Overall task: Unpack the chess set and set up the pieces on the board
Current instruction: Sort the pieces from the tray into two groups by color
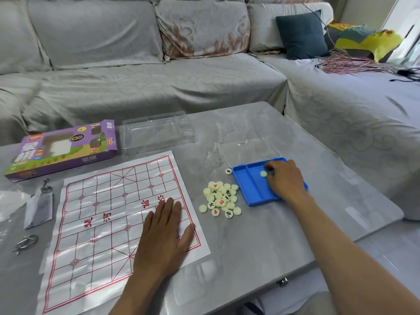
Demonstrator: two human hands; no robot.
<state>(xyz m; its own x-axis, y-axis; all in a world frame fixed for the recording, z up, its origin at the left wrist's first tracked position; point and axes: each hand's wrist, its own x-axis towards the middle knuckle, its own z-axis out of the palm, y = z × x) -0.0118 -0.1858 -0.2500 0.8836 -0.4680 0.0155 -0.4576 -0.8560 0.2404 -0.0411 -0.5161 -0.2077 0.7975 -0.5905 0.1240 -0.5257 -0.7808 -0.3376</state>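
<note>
A white paper board with red grid lines lies flat on the grey table. My left hand presses flat on its right side, fingers straight. A heap of cream round pieces sits to the right of the board, and one lone piece lies by the tray's corner. My right hand reaches into the blue tray with fingers curled, pinching a cream piece. The tray's clear lid hangs open behind it.
The purple game box lies at the back left, beside a clear plastic insert. Metal ring puzzles and a small plastic bag lie left of the board. A grey sofa surrounds the table.
</note>
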